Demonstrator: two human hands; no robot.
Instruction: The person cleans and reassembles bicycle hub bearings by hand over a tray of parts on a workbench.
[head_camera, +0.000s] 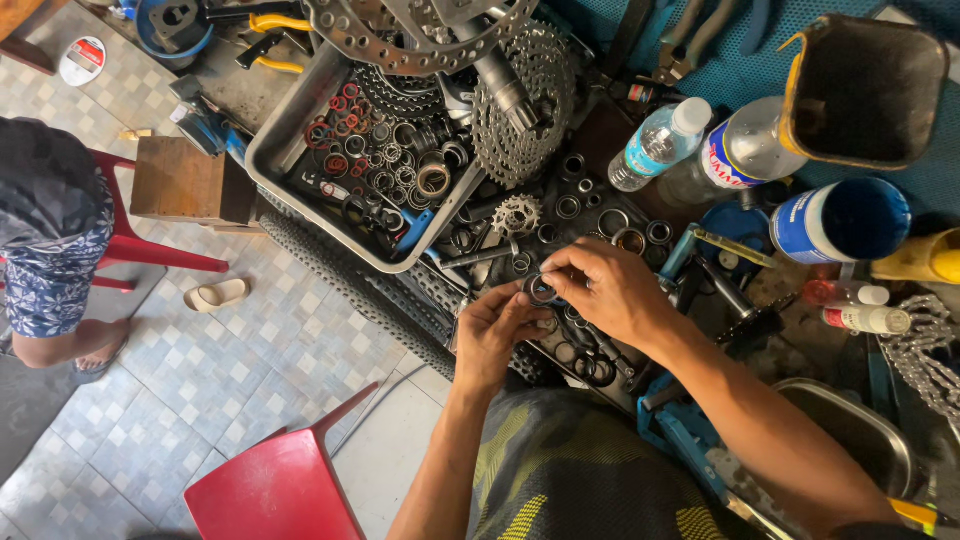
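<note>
A person's left hand (490, 335) and right hand (605, 290) meet over a cluttered desk (600, 130), both pinching one small dark ring-shaped part, prob. a bearing (541, 290). The part sits between the two hands, just above the spread of loose parts and near the person's lap. Left fingers (520, 312) close on it from below, right fingers (565, 280) from above and the side; both sets are clamped on the ring, none spread apart. Held up close and level w/ the eye line, it looks placed for inspection or fitting rather than set down, a judgement only.

Loose rings and washers (600, 215) lie scattered on the desk right by the hands, within easy reach. A steel tray (290, 150) to the left keeps more rings, seals and small rounds sorted together; red ones gather at its upper left. A large cassette of sprockets (525, 105) leans at the tray's far corner, w/ a brake disc (420, 40) above it. A knobby tyre (350, 285) runs along the tray's near edge.

To the right stand a clear water bottle (660, 145), a blue-and-white tub (840, 220) and a dark square bucket (865, 90), upright and back from the work. A chain (915, 345) lies at far right. On the tiled floor (200, 370), a red stool (275, 485); another person sits at left on a red chair (150, 250).
</note>
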